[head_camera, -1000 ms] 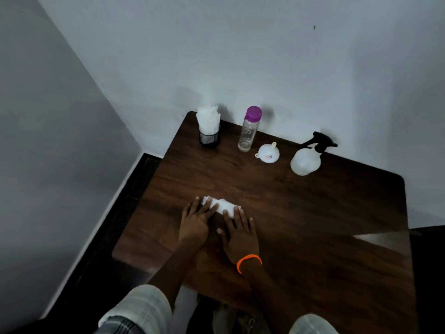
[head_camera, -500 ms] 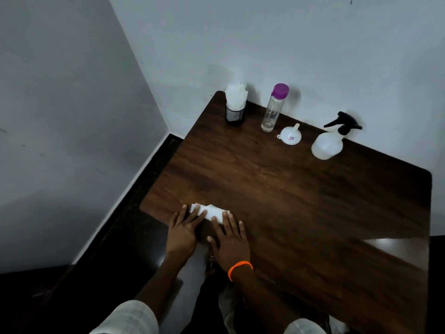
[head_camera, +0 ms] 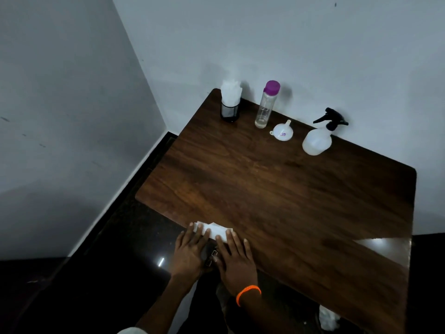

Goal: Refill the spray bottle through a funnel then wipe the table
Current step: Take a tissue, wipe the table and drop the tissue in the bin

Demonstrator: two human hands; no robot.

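A person's left hand (head_camera: 189, 253) and right hand (head_camera: 234, 257) press flat, fingers straight, on a folded white tissue (head_camera: 213, 231) at the near edge of a dark wooden table (head_camera: 289, 201), low in the frame. Along the wall above stand a tissue holder (head_camera: 230, 106), a purple-capped bottle (head_camera: 266, 104), a white funnel (head_camera: 282, 131) and the spray bottle (head_camera: 320, 136).

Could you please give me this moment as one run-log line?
phase: wiping | left hand and right hand: flat on tissue at near table edge | spray bottle, funnel: standing untouched
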